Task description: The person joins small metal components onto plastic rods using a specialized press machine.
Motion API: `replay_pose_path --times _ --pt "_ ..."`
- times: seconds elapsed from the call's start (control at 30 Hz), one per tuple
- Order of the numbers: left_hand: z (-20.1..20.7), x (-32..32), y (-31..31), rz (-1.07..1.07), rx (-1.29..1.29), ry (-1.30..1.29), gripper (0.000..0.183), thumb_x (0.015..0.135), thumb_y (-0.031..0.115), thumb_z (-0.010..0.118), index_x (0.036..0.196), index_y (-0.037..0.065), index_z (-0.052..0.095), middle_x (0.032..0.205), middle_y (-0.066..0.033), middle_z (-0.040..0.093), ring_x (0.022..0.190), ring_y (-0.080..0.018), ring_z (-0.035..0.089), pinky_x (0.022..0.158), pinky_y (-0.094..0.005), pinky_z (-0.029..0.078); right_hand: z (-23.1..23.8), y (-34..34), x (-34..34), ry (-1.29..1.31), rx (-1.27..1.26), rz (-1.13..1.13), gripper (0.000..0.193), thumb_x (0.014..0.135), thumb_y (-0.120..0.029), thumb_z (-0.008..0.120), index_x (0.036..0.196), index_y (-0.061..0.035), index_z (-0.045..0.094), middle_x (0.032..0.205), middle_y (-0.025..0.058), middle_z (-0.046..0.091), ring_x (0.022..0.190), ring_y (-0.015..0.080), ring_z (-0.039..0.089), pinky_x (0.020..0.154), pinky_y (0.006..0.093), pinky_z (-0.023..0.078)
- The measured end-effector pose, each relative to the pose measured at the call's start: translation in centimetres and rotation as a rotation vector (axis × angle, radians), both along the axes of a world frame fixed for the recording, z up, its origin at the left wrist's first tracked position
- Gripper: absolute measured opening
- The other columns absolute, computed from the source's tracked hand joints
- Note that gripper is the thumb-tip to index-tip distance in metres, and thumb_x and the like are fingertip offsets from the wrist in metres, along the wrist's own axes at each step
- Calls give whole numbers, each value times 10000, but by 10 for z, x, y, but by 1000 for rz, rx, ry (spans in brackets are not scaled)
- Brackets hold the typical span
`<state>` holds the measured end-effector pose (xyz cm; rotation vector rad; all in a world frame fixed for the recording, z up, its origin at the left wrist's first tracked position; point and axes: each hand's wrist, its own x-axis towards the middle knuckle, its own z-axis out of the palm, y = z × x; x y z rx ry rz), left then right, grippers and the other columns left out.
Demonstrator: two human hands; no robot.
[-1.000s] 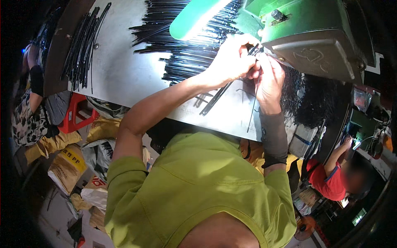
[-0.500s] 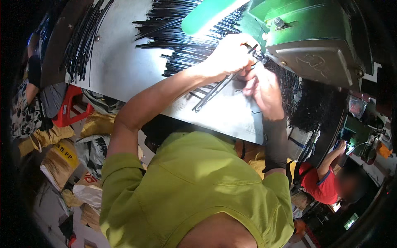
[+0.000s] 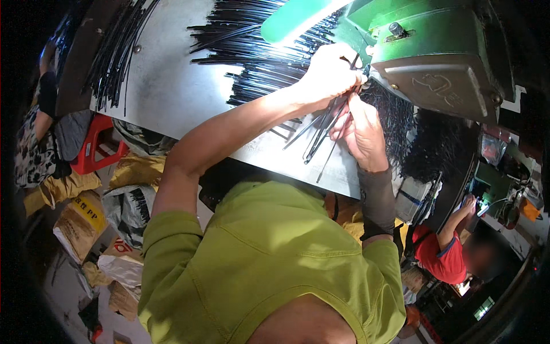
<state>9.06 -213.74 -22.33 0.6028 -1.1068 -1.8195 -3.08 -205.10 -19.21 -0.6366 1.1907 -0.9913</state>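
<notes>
Both hands feed black strips at the green machine

Left hand [image 3: 326, 71] has closed around a bundle of strips [image 3: 321, 129]; right hand [image 3: 361, 135] pinches one strip beside it, near the surface's [image 3: 172, 97] right edge, under the machine [image 3: 441, 57], so feeding seems underway.

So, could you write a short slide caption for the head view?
Both hands, left hand and right hand, hold thin black rods beside a green machine.

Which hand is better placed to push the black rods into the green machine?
Probably left. The left hand grips the rods right at the machine. The right hand sits lower, beside their trailing ends.
</notes>
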Motion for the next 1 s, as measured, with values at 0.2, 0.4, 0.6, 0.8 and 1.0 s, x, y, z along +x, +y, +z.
replay_pose_path --times 0.2,0.4,0.6,0.8,1.0 --pt "-7 -2 4 152 -223 -78 128 806 86 646 878 6 577 724 -51 596 628 -102 576 560 -234 466 4 3 4 -112 84 -29 387 978 -316 441 813 23 528 563 99 554 449 179 555 435 305 494" --pt "-1 3 4 80 -271 -244 184 833 174 631 882 4 579 757 -55 596 698 -104 578 591 -239 464 4 7 15 -126 99 -108 424 965 -393 449 788 -16 526 584 69 522 478 171 553 429 321 485" --pt "-11 1 0 -12 -115 138 181 810 139 653 914 12 576 696 -50 590 634 -112 557 537 -260 451 8 7 3 196 -107 -58 475 985 -363 410 774 33 567 617 86 580 506 136 570 516 251 495" --pt "41 175 -34 175 -195 -583 173 819 52 577 983 -1 562 747 -85 618 583 -100 582 501 -196 443 8 58 -45 1011 -432 149 164 765 26 635 916 -29 667 724 31 600 605 53 544 529 187 410" --pt "33 211 19 319 -1031 -1577 197 776 146 662 936 40 618 921 -105 618 879 -298 577 790 -405 447 4 55 -37 1499 -655 456 143 761 -56 642 901 -50 614 774 92 536 647 237 586 583 314 474"
